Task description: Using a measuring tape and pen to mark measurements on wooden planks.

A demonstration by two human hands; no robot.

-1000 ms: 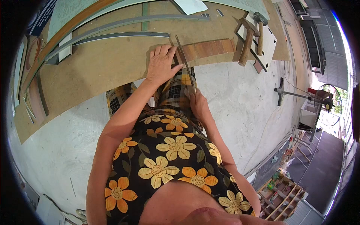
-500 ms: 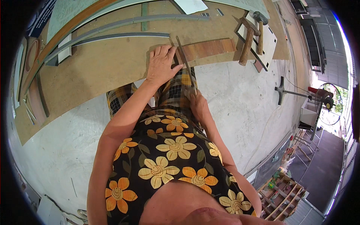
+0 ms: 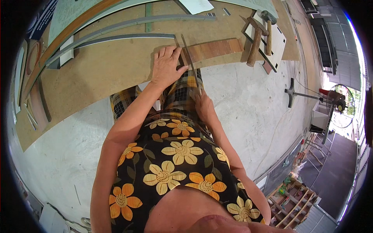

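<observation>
A curved reddish-brown wooden strip [image 3: 217, 49], marked off by crosswise lines, lies along the near edge of the brown work board. My left hand [image 3: 166, 66] rests at its left end, index finger and thumb on either side of it, the other fingers on the board. In my closed right hand [image 3: 203, 104] is a long thin blade, apparently a saw [image 3: 189, 53] seen nearly edge-on. It crosses the strip just right of my left hand, its far tip past the strip. The handle is hidden in my fist.
On the brown board [image 3: 112, 70], long curved grey strips [image 3: 128, 25] and a brown strip [image 3: 72, 27] lie toward the far left. Two hammers [image 3: 254, 46] rest at the right by a white panel [image 3: 278, 48]. A fan [image 3: 338, 101] stands farther right.
My right hand and the saw have moved slightly forward, away from my body. My left hand and the wooden strip have hardly moved.
</observation>
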